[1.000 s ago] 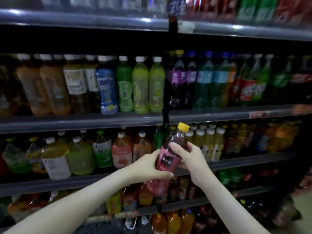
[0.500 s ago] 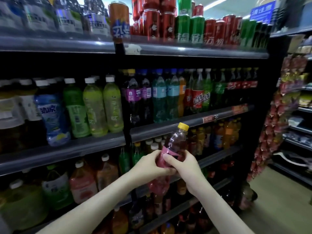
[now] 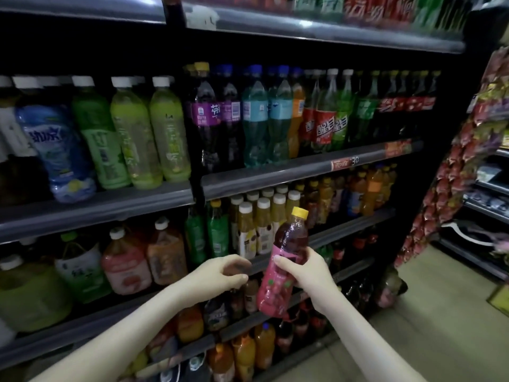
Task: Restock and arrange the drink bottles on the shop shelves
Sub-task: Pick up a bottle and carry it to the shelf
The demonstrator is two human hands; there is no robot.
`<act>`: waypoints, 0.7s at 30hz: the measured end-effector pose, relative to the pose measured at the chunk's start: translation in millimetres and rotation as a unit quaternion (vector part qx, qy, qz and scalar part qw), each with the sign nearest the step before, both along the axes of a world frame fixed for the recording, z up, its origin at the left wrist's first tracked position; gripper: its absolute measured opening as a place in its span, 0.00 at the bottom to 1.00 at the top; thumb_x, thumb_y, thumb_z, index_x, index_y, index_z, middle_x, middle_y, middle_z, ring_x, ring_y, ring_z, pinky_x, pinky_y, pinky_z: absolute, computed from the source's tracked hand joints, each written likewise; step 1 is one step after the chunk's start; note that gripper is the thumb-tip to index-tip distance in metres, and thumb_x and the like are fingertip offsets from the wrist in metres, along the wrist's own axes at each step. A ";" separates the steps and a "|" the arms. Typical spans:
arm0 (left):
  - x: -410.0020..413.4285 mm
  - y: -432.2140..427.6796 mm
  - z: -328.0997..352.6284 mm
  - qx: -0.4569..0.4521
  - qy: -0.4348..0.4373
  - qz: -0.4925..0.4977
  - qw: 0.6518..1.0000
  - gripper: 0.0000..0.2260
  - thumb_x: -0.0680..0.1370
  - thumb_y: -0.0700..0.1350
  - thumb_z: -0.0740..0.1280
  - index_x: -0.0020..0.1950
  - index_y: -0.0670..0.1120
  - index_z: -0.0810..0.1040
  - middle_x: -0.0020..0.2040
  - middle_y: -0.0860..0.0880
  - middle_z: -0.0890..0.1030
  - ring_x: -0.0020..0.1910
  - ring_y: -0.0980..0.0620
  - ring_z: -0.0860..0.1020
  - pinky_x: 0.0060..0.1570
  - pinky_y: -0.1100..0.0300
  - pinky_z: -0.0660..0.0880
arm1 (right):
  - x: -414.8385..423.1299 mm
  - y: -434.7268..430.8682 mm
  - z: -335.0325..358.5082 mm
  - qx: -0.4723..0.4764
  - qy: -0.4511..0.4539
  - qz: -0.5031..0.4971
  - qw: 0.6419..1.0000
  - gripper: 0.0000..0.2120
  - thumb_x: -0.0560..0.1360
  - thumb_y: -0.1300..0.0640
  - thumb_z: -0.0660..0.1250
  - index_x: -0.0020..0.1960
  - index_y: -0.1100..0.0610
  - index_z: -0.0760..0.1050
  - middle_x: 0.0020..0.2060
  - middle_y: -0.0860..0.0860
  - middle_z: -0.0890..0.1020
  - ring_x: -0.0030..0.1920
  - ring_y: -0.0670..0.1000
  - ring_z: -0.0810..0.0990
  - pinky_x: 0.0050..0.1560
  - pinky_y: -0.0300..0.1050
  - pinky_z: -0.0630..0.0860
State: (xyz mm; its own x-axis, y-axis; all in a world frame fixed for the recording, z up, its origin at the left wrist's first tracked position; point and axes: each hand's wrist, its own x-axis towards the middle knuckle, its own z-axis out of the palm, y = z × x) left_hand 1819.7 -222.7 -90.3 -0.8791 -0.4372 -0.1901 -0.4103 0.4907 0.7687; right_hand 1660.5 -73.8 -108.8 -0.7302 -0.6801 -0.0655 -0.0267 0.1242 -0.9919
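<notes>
The right hand (image 3: pixel 305 268) grips the tilted pink-labelled bottle (image 3: pixel 276 288) in front of the shelf (image 3: pixel 352 229), while the left hand (image 3: pixel 220 274), fingers loosely curled and empty, is just left of it; placing probably comes next, which needs a free gap in a row.

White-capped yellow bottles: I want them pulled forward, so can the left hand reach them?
Probably yes: the left hand holds nothing and hovers just below the white-capped yellow bottles, nothing between; the right hand holds the pink-labelled bottle aside.
</notes>
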 end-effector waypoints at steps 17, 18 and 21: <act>-255.8 83.0 -3.6 -0.162 0.098 0.072 0.979 0.13 0.81 0.50 0.61 0.65 0.57 0.72 0.58 0.59 0.76 0.52 0.65 0.75 0.45 0.74 0.70 | -255.7 69.7 0.3 -0.056 0.066 -0.026 0.996 0.24 0.65 0.52 0.79 0.59 0.49 0.76 0.51 0.45 0.83 0.52 0.46 0.81 0.55 0.46 0.78; -279.2 90.6 -0.8 -0.171 0.108 0.073 0.977 0.13 0.81 0.50 0.62 0.65 0.56 0.72 0.59 0.59 0.76 0.52 0.64 0.75 0.46 0.73 0.70 | -275.6 75.2 6.1 -0.060 0.077 -0.037 0.995 0.25 0.65 0.52 0.79 0.59 0.49 0.76 0.51 0.45 0.83 0.52 0.47 0.81 0.55 0.46 0.77; -336.2 105.9 8.8 -0.192 0.141 0.070 0.969 0.14 0.80 0.49 0.62 0.66 0.56 0.71 0.60 0.59 0.75 0.55 0.64 0.73 0.52 0.72 0.69 | -331.0 84.0 21.7 -0.074 0.098 -0.063 0.990 0.26 0.62 0.48 0.79 0.58 0.48 0.76 0.50 0.45 0.83 0.53 0.47 0.81 0.58 0.50 0.77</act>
State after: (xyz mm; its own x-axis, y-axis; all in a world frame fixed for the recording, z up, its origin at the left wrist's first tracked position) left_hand 1483.5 -116.8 -81.5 -0.7992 -0.5465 0.2501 -0.2932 0.7178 0.6315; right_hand 1329.5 10.2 -87.1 -0.7988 -0.5741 0.1799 -0.2140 -0.0085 -0.9768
